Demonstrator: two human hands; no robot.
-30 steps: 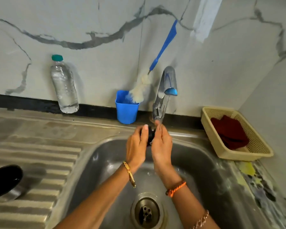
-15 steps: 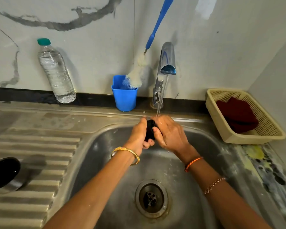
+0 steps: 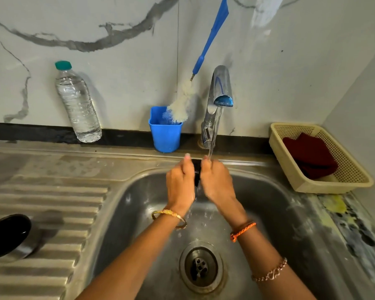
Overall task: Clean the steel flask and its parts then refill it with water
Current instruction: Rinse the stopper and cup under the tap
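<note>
Nearest, at the left edge of the ribbed draining board [image 3: 52,204], a steel flask [image 3: 11,237] is seen lying on its side, its dark mouth turned up and to the left. Level with it, the round drain [image 3: 200,267] is set in the floor of the steel sink [image 3: 275,213], and splashes of water are seen above it.

Over the far half of the basin, a small black flask part [image 3: 197,173] is held between both hands under the running water. The left hand [image 3: 180,185] is pressed against its left side with the fingers curled round it, one fingertip raised above. The right hand [image 3: 218,182] is closed on its right side, fingers wrapped over the top. Most of the part is hidden by the hands, so its shape cannot be told.

The stream is seen falling from the chrome tap [image 3: 217,105] at the sink's far rim. Just left of the tap, a blue cup [image 3: 165,135] stands with a blue-handled bottle brush [image 3: 183,105] leaning in it against the wall. Further left along the far edge, a clear water bottle [image 3: 77,105] stands upright. At the far right corner, a beige basket [image 3: 325,180] is seen holding a dark red cloth [image 3: 307,154].
</note>
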